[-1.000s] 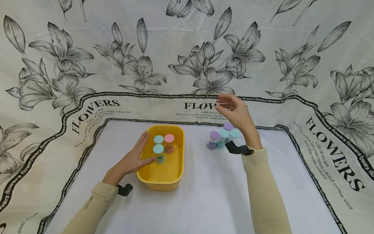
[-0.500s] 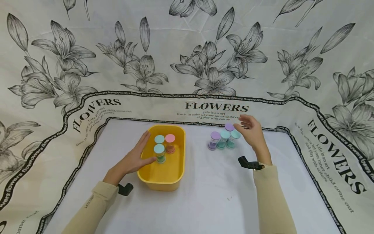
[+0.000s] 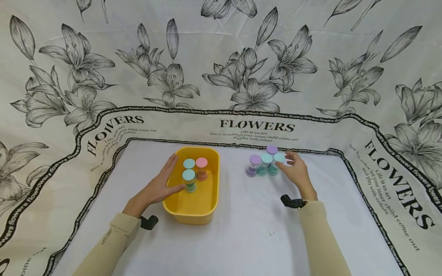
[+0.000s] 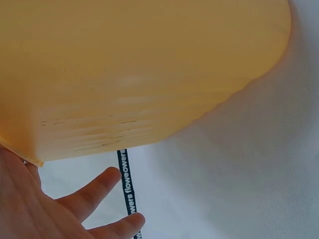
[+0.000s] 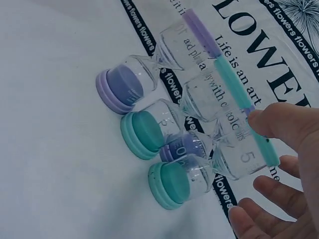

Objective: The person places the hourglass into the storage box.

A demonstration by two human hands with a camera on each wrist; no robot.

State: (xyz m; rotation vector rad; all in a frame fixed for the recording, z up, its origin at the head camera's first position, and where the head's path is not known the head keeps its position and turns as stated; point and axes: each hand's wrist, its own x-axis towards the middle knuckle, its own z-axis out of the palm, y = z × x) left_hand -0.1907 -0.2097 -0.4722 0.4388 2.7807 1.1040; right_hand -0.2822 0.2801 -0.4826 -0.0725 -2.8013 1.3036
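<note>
My left hand [image 3: 157, 188] rests over the left rim of a yellow plastic bin [image 3: 192, 218], fingers fairly straight along the outside and thumb reaching inside. Standing in the bin are two teal-capped sand timers [image 3: 190, 187] and a pink-capped one [image 3: 202, 173]. On the right, my right hand [image 3: 297, 173] is at the rightmost teal sand timer [image 5: 244, 154] of a tight cluster. Its thumb overlaps the cap's edge in the right wrist view, while the fingers are spread on the far side. Beside it are another teal sand timer [image 5: 149, 127] and two purple ones [image 5: 122, 87].
A white cloth [image 3: 241, 237] covers the table. Behind it rises a floral-printed cloth [image 3: 255, 84] with a black lettered border, close behind the timer cluster. Each wrist carries a black camera mount [image 3: 291, 201].
My right hand has come down from above and behind the cluster, swinging right, to the rightmost teal sand timer. The left hand and the bin have stayed in place.
</note>
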